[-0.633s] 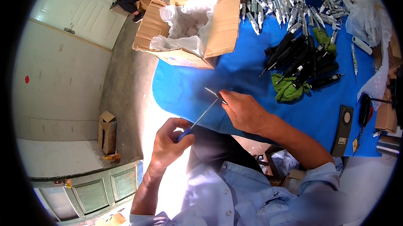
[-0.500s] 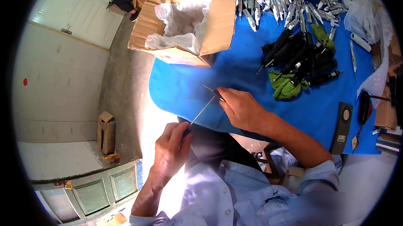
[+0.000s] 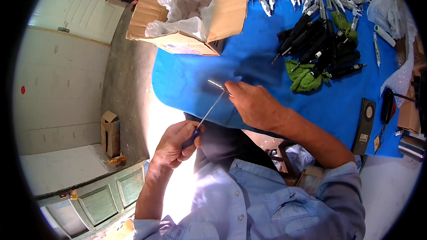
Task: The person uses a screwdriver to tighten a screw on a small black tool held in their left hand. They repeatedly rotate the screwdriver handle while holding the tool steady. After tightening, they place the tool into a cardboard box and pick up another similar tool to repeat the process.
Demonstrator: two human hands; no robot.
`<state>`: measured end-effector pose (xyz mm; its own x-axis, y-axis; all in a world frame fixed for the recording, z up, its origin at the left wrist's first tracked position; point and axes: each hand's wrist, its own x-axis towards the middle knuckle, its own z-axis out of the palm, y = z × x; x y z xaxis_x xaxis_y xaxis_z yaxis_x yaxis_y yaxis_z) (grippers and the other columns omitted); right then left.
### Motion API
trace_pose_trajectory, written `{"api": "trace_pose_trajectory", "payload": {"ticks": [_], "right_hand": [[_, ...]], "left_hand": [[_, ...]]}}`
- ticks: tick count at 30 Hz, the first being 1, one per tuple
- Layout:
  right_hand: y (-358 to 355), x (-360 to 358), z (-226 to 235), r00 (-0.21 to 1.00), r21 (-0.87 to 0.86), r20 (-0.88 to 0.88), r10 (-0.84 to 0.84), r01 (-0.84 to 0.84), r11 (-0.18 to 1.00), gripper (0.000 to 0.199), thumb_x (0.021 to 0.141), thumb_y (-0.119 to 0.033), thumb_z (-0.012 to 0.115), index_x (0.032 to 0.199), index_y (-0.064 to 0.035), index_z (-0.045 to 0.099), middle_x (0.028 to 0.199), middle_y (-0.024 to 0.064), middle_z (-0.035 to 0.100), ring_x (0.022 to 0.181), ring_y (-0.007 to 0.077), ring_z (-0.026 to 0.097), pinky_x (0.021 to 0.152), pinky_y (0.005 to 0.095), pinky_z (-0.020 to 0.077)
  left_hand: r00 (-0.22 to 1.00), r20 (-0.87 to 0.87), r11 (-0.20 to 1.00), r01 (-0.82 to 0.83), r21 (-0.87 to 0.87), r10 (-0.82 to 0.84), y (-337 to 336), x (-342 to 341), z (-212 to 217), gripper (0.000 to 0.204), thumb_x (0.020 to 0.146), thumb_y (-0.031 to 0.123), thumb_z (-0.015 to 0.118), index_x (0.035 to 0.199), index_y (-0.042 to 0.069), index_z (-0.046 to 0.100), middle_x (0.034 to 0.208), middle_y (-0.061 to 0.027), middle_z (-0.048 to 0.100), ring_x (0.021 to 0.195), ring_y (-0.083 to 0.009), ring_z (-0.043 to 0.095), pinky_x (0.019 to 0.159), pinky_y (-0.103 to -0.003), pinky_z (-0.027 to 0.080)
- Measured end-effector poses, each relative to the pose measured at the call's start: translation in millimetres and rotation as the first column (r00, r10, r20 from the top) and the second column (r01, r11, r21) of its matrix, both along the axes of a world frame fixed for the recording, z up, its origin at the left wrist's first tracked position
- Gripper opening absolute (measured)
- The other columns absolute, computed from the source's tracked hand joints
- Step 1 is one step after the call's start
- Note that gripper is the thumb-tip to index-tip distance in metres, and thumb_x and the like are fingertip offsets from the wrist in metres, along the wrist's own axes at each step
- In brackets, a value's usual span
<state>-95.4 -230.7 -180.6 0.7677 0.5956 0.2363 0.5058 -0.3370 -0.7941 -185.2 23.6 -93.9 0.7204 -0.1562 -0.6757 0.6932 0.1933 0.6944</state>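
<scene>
Screwdriver shaft met slim metal piece above near edge of blue surface

Containers, left to right: a small cardboard box (image 3: 110, 135) stood on the floor, contents not visible. A large cardboard box (image 3: 189, 47), flaps open, stood at the far left of the blue surface (image 3: 182, 82); whitish plastic lining (image 3: 178, 27) bunched inside. At far right lay a crumpled clear plastic bag (image 3: 386, 12), contents not discernible.

Left hand (image 3: 173, 145): thumb and curled fingers closed around the blue handle of a screwdriver (image 3: 191, 139). Its thin, straight shaft slanted up and right, its end meeting a slim piece (image 3: 215, 83). That piece looked silvery and narrow, its far end projecting left from the fingertips. Right hand (image 3: 258, 106): pinched the piece between thumb and fingers.

Versus half a second earlier: left hand had turned, exposing more of the handle; right hand's pinch was unchanged.
</scene>
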Motion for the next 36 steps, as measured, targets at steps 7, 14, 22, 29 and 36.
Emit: {"api": "trace_pose_trajectory", "payload": {"ticks": [7,14,22,29,36], "right_hand": [[0,3,-4,0.998,0.081,0.022,-0.054,0.052,0.995,0.034,0.096,-0.004,0.063,0.127,0.0075,0.054,0.103,0.0274,0.066,0.092,0.0471,0.065,0.077,0.0507,0.0530],[1,4,-6,0.999,0.121,0.030,-0.046,0.042,0.992,0.034,0.097,-0.005,0.059,0.125,0.0118,0.054,0.094,0.0275,0.065,0.088,0.0487,0.064,0.074,0.0545,0.0512],[-1,3,1,0.999,0.071,0.022,-0.035,0.033,0.997,0.030,0.098,-0.007,0.058,0.122,0.0101,0.053,0.094,0.0268,0.065,0.087,0.0485,0.064,0.073,0.0548,0.0509],[1,2,-7,0.998,0.118,0.039,-0.057,0.052,0.992,0.033,0.097,-0.005,0.059,0.126,0.0110,0.054,0.096,0.0275,0.066,0.089,0.0483,0.064,0.074,0.0542,0.0516],[0,3,-1,0.999,0.128,0.005,-0.047,0.046,0.991,0.033,0.096,-0.006,0.060,0.124,0.0124,0.055,0.097,0.0288,0.066,0.091,0.0490,0.064,0.077,0.0535,0.0519]], "left_hand": [[0.966,0.244,0.913,-0.019,0.407,-0.088,-17,-2,3,0.027,0.093,0.008,0.071,0.114,-0.003,0.058,0.085,-0.0093,0.068,0.057,-0.0073,0.055,0.045,-0.021,0.039],[0.533,0.399,0.271,-0.303,0.913,-0.746,-33,-22,-6,0.028,0.088,-0.005,0.074,0.114,-0.001,0.067,0.098,-0.0180,0.071,0.082,-0.0283,0.074,0.070,-0.035,0.060],[0.994,0.110,0.993,-0.005,0.116,-0.008,-7,-1,5,0.027,0.104,0.016,0.061,0.118,-0.007,0.064,0.082,-0.0092,0.069,0.052,-0.0066,0.053,0.040,-0.020,0.037],[0.995,0.068,0.997,-0.077,0.032,0.074,-13,-2,-8,0.033,0.096,0.017,0.070,0.117,-0.005,0.057,0.085,-0.0111,0.068,0.055,-0.0070,0.054,0.038,-0.018,0.036],[0.791,0.445,0.613,-0.114,0.781,-0.420,-21,-16,-5,0.032,0.085,0.001,0.080,0.113,-0.002,0.063,0.094,-0.0120,0.071,0.067,-0.0161,0.066,0.054,-0.025,0.053]]}}
